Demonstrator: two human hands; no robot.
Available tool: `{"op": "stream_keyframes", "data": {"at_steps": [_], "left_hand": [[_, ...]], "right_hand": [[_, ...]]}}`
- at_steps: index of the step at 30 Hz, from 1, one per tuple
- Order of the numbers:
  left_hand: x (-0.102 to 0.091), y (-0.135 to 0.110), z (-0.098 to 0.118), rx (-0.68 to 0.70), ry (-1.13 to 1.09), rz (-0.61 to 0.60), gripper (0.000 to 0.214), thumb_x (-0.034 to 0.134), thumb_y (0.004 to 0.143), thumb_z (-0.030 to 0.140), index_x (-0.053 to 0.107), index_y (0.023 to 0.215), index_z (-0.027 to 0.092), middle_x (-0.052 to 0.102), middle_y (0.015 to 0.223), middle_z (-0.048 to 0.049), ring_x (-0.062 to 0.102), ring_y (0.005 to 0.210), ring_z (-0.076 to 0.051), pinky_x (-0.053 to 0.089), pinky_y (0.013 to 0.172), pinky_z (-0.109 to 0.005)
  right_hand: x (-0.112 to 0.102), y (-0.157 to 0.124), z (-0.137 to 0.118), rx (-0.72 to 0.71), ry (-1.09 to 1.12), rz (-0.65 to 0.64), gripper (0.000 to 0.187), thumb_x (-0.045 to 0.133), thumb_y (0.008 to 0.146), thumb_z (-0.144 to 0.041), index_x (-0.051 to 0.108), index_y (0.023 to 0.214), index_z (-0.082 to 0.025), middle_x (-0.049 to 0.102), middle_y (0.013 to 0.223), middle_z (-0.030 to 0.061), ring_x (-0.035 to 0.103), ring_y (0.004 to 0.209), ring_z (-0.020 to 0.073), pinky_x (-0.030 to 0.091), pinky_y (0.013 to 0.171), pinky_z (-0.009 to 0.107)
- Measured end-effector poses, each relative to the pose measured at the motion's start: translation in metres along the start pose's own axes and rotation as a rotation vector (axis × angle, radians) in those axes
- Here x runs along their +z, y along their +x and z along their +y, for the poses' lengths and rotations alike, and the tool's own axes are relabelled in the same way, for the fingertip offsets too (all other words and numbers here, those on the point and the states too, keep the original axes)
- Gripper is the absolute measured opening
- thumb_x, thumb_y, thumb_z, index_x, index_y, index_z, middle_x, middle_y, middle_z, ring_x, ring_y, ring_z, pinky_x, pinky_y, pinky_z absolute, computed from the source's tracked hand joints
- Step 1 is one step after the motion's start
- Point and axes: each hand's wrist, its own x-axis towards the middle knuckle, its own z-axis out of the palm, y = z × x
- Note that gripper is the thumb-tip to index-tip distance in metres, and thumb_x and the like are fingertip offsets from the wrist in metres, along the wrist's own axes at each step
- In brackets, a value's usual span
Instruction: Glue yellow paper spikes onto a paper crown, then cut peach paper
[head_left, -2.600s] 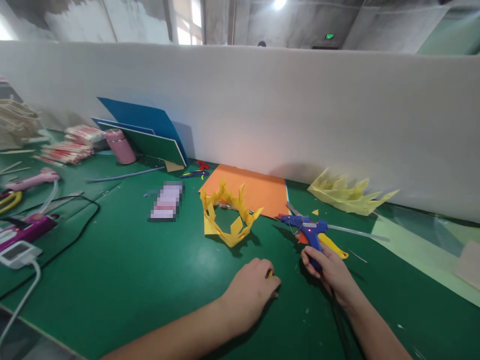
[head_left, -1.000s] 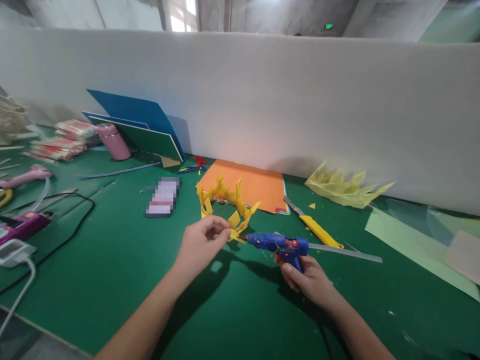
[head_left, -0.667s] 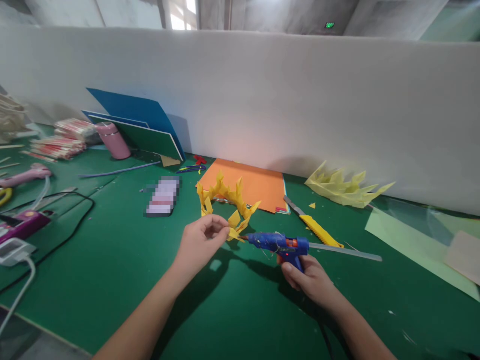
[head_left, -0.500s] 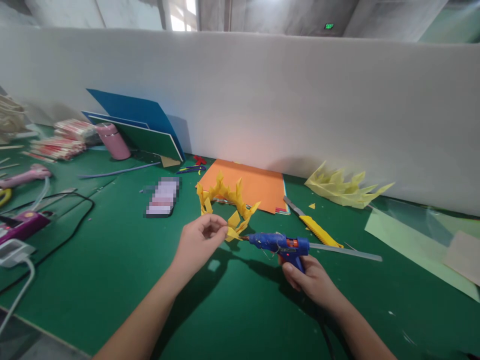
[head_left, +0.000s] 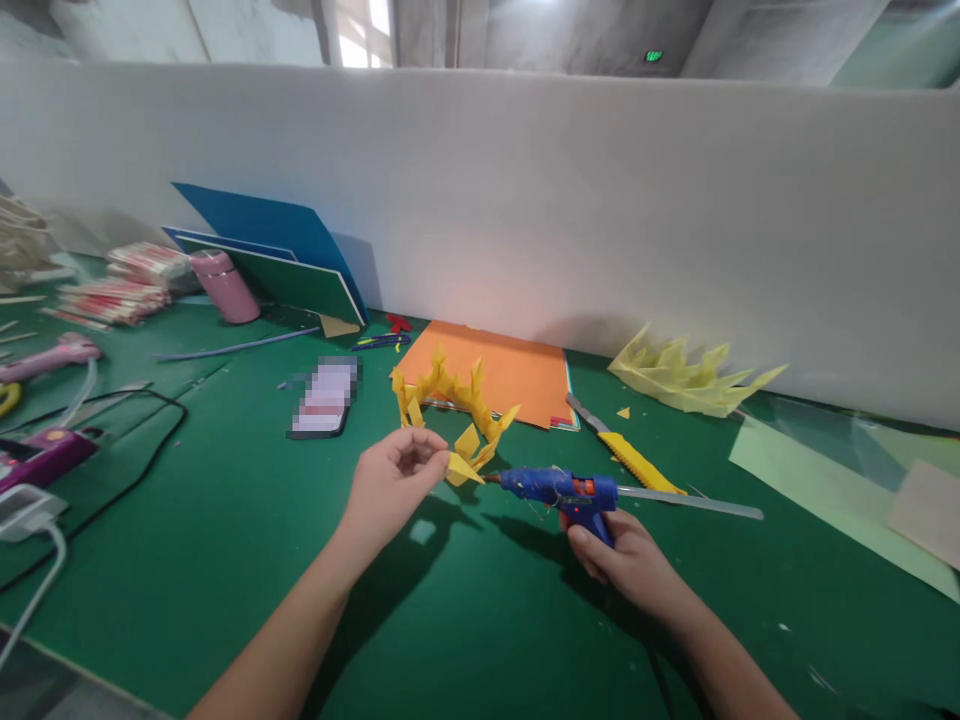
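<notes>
My left hand (head_left: 394,482) pinches a small yellow paper piece (head_left: 463,467) and holds it above the green table (head_left: 225,520). My right hand (head_left: 626,560) grips the handle of a blue hot glue gun (head_left: 559,487), whose nozzle points left at the paper piece, almost touching it. A clear glue stick (head_left: 690,502) juts from the gun's back. Just behind the paper piece stands a yellow spiky paper crown (head_left: 450,400).
An orange paper stack (head_left: 510,372) lies by the white partition, a yellow utility knife (head_left: 626,452) beside it. Pale yellow spiky paper (head_left: 690,378) sits at right. A phone (head_left: 324,398), blue and green boards (head_left: 277,250), a pink cup (head_left: 223,285), cables and glue guns lie left.
Since 2.6 s ago both hands rose from the table: the left took up the yellow piece, the right lifted the glue gun and brought its nozzle to it. Hardly any movement in the last second.
</notes>
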Motion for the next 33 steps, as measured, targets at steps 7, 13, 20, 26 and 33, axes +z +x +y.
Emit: {"op": "stream_keyframes", "data": {"at_steps": [7, 13, 20, 26, 33], "left_hand": [[0.000, -0.001, 0.004, -0.006, -0.013, -0.020, 0.019, 0.069, 0.061, 0.032, 0.063, 0.069, 0.017, 0.060, 0.059, 0.0015, 0.056, 0.056, -0.012, 0.046, 0.056, -0.023], [-0.002, -0.001, 0.009, -0.029, -0.033, -0.064, 0.021, 0.072, 0.058, 0.034, 0.063, 0.068, 0.017, 0.061, 0.061, 0.0002, 0.056, 0.056, -0.012, 0.047, 0.055, -0.023], [0.000, -0.008, 0.011, -0.060, 0.001, -0.275, 0.019, 0.069, 0.062, 0.034, 0.063, 0.067, 0.017, 0.062, 0.061, 0.0006, 0.054, 0.055, -0.011, 0.045, 0.054, -0.023], [0.003, -0.015, 0.001, -0.131, 0.024, -0.398, 0.011, 0.065, 0.066, 0.026, 0.060, 0.067, 0.017, 0.058, 0.057, 0.0027, 0.051, 0.052, -0.010, 0.042, 0.053, -0.022], [0.011, -0.023, -0.009, -0.199, -0.020, -0.425, 0.010, 0.063, 0.068, 0.023, 0.059, 0.075, 0.017, 0.059, 0.063, 0.0020, 0.053, 0.056, -0.010, 0.043, 0.056, -0.024]], "right_hand": [[-0.013, 0.004, -0.003, -0.035, 0.177, 0.160, 0.044, 0.067, 0.062, -0.056, 0.050, 0.084, -0.022, 0.052, 0.047, -0.0072, 0.035, 0.031, 0.0066, 0.027, 0.033, 0.020], [-0.066, 0.009, -0.004, -0.115, 0.070, 0.663, 0.045, 0.062, 0.065, -0.063, 0.057, 0.081, -0.021, 0.061, 0.064, 0.0005, 0.054, 0.056, 0.0146, 0.043, 0.050, 0.025], [-0.138, 0.041, 0.026, 0.244, -0.776, 0.812, 0.045, 0.040, 0.082, -0.047, 0.069, 0.076, -0.014, 0.069, 0.074, 0.0143, 0.062, 0.071, 0.0283, 0.041, 0.055, 0.032], [-0.139, 0.060, 0.033, 0.297, -0.901, 0.744, 0.038, 0.042, 0.082, -0.038, 0.070, 0.079, -0.010, 0.068, 0.077, 0.0198, 0.063, 0.077, 0.0333, 0.041, 0.059, 0.036], [-0.088, 0.033, -0.024, -0.132, -0.819, 0.647, 0.037, 0.047, 0.080, -0.045, 0.064, 0.087, -0.014, 0.065, 0.084, 0.0154, 0.060, 0.076, 0.0277, 0.045, 0.067, 0.037]]}}
